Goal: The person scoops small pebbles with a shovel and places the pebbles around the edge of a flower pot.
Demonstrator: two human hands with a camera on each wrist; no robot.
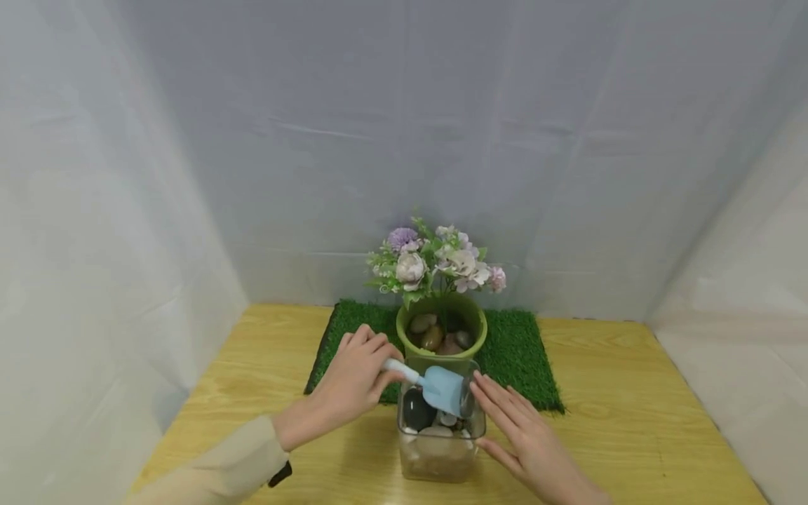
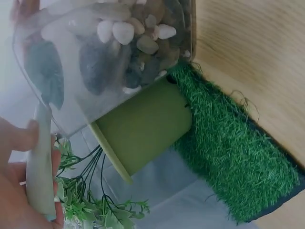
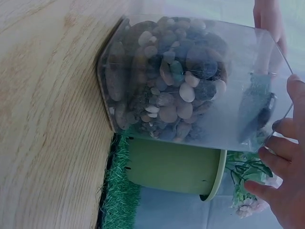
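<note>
A clear square glass jar (image 1: 440, 449) half full of pebbles (image 3: 171, 90) stands on the wooden table (image 1: 631, 421). My left hand (image 1: 353, 382) grips the pale handle (image 2: 40, 176) of a small blue scoop (image 1: 442, 389), whose blade sits at the jar's mouth over a dark stone (image 1: 418, 409). Straight fingers of my right hand (image 1: 524, 435) rest against the jar's right side. Behind the jar stands a green pot (image 1: 442, 326) holding stones and artificial flowers (image 1: 435, 263).
The pot stands on a strip of green artificial turf (image 1: 517, 351) at the middle back of the table. White cloth walls (image 1: 126, 210) close in the left, back and right sides. Bare wood shows on both sides of the jar.
</note>
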